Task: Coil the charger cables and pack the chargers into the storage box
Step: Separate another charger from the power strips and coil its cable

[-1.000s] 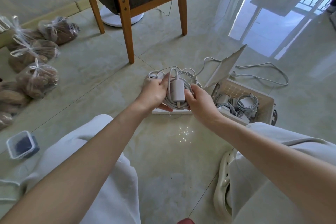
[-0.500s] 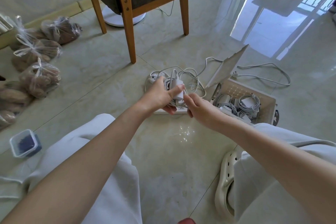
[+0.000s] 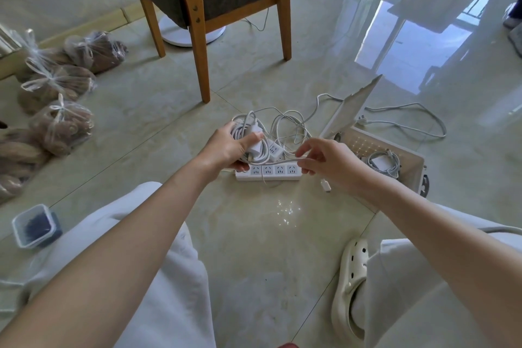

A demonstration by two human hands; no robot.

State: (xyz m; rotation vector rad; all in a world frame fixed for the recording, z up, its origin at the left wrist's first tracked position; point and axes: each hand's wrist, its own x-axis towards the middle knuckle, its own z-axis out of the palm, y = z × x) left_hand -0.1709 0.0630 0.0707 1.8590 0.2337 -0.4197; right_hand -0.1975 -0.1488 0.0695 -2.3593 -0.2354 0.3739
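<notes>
**Mid-coil: where our hands are right now**

Our left hand (image 3: 227, 147) has the charger (image 3: 256, 146) clamped against its coil. The thumb lies across the white brick and the fingers wrap round the back of the looped cable (image 3: 282, 161). It's a full, firm grip, held just above the left end of the strip (image 3: 268, 174) on the floor.

Our right hand (image 3: 332, 164) is only partly closed. Thumb and forefinger pinch the loose tail of that same cable, while the other fingers are loosely curled and spread. The strand runs almost straight from the bundle across to those fingertips. The plug (image 3: 325, 186) dangles out below the palm, touching nothing.

A second small adapter (image 3: 274, 150) sits plugged into the strip just right of our bundle, with a loose tangle of white wire behind it.

The box (image 3: 415, 167) is on the floor just right of our right hand, with its lid (image 3: 353, 110) tipped up and open. Inside it we can see a couple of wound chargers (image 3: 384, 162). One more cord (image 3: 409, 121) sprawls on the tiles behind the box.

Other stuff around:
- a chair (image 3: 197, 22) straight ahead
- tied bags (image 3: 62, 121) off to the left
- a little tub (image 3: 35, 226) by our left knee
- a clog (image 3: 350, 285) on our right foot
</notes>
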